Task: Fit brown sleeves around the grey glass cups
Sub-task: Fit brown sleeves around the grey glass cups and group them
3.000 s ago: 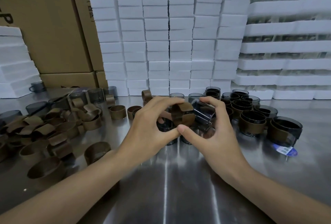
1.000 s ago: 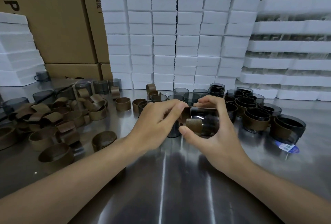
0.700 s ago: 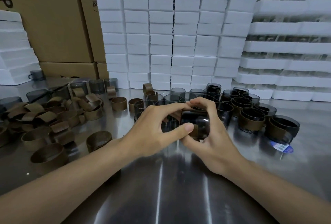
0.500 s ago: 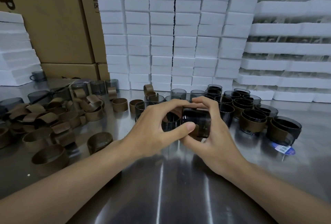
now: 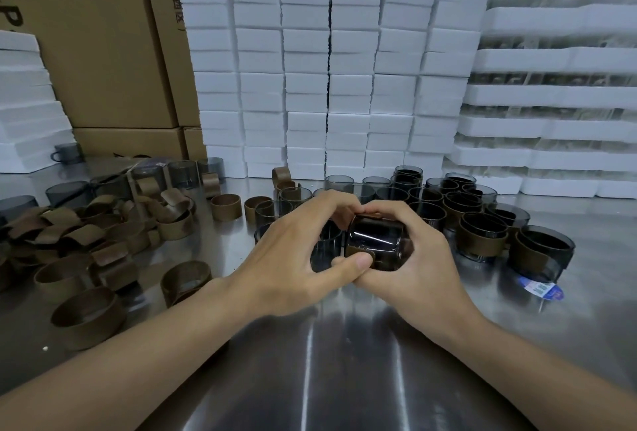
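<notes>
Along the left edge of the frame stood stacked white foam blocks (image 5: 24, 113), with tall brown cardboard boxes (image 5: 96, 34) beside them in the upper left. Below, at mid-left, a heap of loose brown ring-shaped sleeves (image 5: 86, 237) lay on the shiny steel bench (image 5: 344, 361). A few bare grey glass cups (image 5: 182, 172) stood behind the heap.

At the centre of the frame, the person's left hand (image 5: 296, 251) and right hand (image 5: 420, 258) met around one dark grey glass cup (image 5: 374, 237), held on its side just above the bench. A brown band-shaped sleeve (image 5: 358, 251) showed along the cup's top and lower-left edges. The left grip was clenched on this sleeve, thumb pressing it against the glass and fingers curled over the top. The right grip cradled the cup from the right and beneath, fingers wrapped around it.

To the right stood a cluster of grey cups already wearing brown sleeves (image 5: 482, 237). A small blue and white label (image 5: 541, 291) lay near them on the bench. Behind everything rose a wall of white foam boxes (image 5: 327, 68), with layered white foam trays (image 5: 551, 96) at far right.
</notes>
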Tool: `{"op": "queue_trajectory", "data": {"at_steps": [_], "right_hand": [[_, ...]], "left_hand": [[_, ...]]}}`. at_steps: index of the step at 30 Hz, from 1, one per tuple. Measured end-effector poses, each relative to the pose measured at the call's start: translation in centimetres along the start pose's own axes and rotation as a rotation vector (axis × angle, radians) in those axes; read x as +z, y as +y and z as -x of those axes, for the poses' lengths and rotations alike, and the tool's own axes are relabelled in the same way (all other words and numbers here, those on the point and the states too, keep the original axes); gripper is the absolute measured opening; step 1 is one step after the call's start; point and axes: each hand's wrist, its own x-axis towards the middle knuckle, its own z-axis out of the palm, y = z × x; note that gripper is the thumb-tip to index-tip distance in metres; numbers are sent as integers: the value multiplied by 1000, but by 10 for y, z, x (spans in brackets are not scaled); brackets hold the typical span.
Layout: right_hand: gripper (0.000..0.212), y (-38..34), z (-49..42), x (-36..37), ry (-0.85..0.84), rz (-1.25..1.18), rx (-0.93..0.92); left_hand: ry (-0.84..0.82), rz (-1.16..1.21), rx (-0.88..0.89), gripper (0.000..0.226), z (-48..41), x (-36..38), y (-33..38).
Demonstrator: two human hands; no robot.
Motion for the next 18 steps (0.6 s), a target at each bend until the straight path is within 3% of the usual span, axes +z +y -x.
{"op": "queue_trajectory", "data": {"at_steps": [7, 18], "right_hand": [[50, -11, 4, 6, -1, -16, 39], [48, -18, 9, 7, -16, -26, 26]], "left_hand": [[11, -34, 6, 39, 1, -1, -2], [37, 4, -36, 38, 0, 0, -5]]}}
